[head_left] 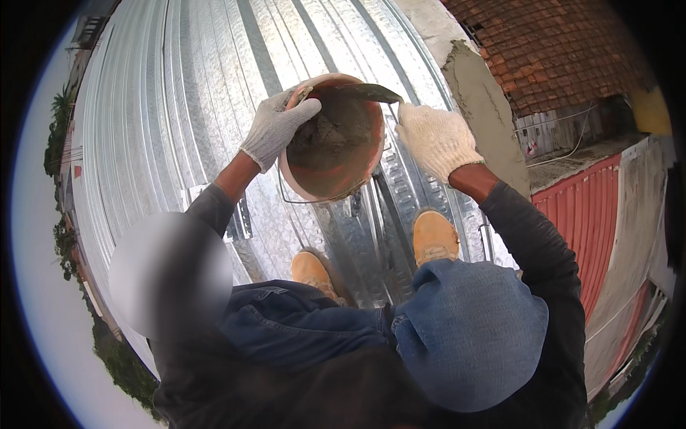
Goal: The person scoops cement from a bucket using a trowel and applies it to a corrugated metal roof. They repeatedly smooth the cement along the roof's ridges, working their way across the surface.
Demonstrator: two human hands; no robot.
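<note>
A terracotta-coloured bucket with a wire handle hangs over the corrugated metal roof, grey wet mortar lying inside it. My left hand, in a pale knit glove, is closed on the bucket's upper-left rim. My right hand, in a cream glove, is closed round the grip of a trowel, whose dark blade reaches leftward across the top of the bucket. The trowel's grip is mostly hidden by the glove.
My booted feet stand on the metal sheeting. Along its right edge runs a mortar-coated concrete ledge; beyond are a tiled roof, wires and a red corrugated sheet. Trees and sky show past the left edge.
</note>
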